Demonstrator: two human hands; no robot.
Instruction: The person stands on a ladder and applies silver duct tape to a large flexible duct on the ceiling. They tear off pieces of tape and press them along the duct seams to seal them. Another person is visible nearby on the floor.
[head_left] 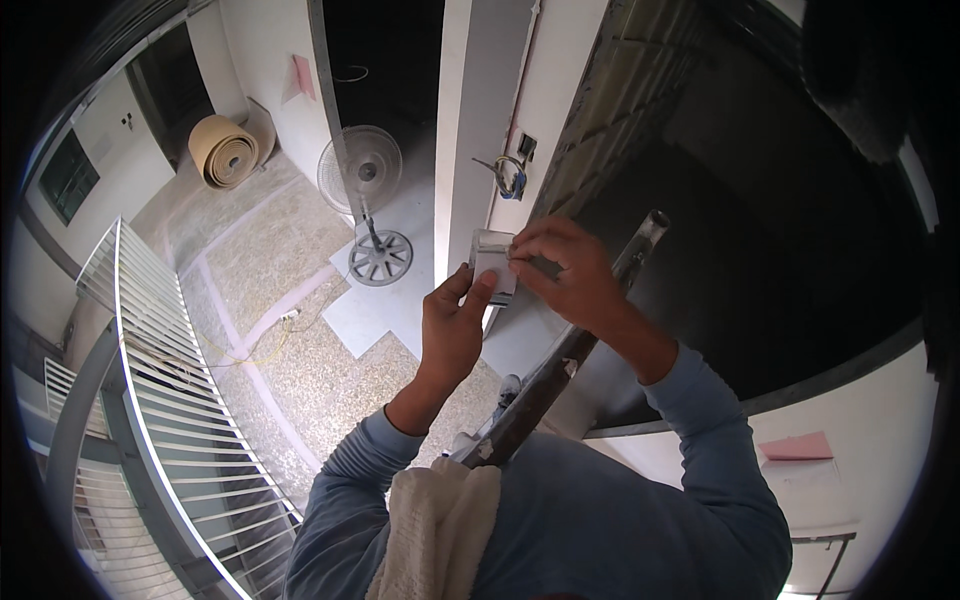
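My left hand (455,325) grips a small pale rectangular piece with shiny edges (494,243), thumb across its face. My right hand (575,275) has its fingertips pinched at the piece's upper right, on something too small to make out. Just above my hands, loose wires (512,178) come out of an opening in a white pillar (470,120). A dark, paint-spattered bar (515,420) runs diagonally behind my right arm, and a cream towel (430,530) hangs at my body.
A standing fan (365,170) and white sheets (365,315) are on the speckled floor (300,380), with a thin cable. White railing (190,440) runs along the left, and a tan roll (215,150) lies farther back. A dark opening (750,280) takes up the right.
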